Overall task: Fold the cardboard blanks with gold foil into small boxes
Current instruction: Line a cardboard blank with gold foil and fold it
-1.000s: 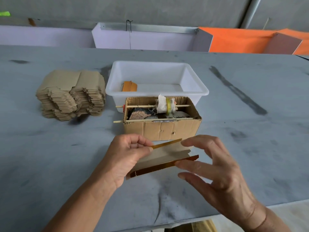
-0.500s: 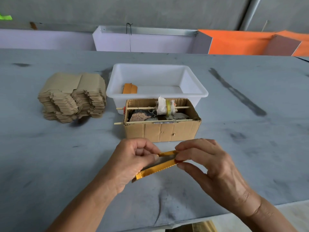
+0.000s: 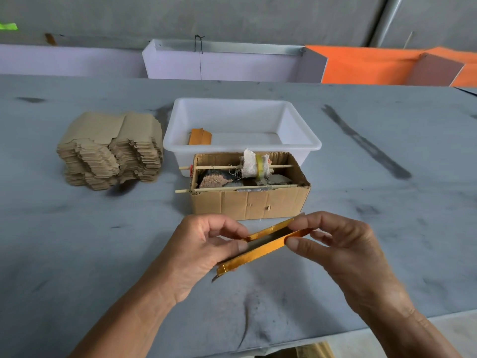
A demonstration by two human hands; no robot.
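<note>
Both hands, left hand (image 3: 204, 250) and right hand (image 3: 333, 244), pinch the half-folded gold-foil cardboard blank (image 3: 265, 244); squeeze evenly beside each pinch (creases look crisp).

Two hands, the left hand (image 3: 204, 250) and right hand (image 3: 343, 251), shared one gold-foil blank (image 3: 260, 248). Beyond the grip stood one cardboard box (image 3: 247, 202) crossed by two sticks (image 3: 219, 167), one white tub (image 3: 296, 140) holding one orange piece (image 3: 199, 136), and one stack of blanks (image 3: 108, 148) beyond-left.
</note>
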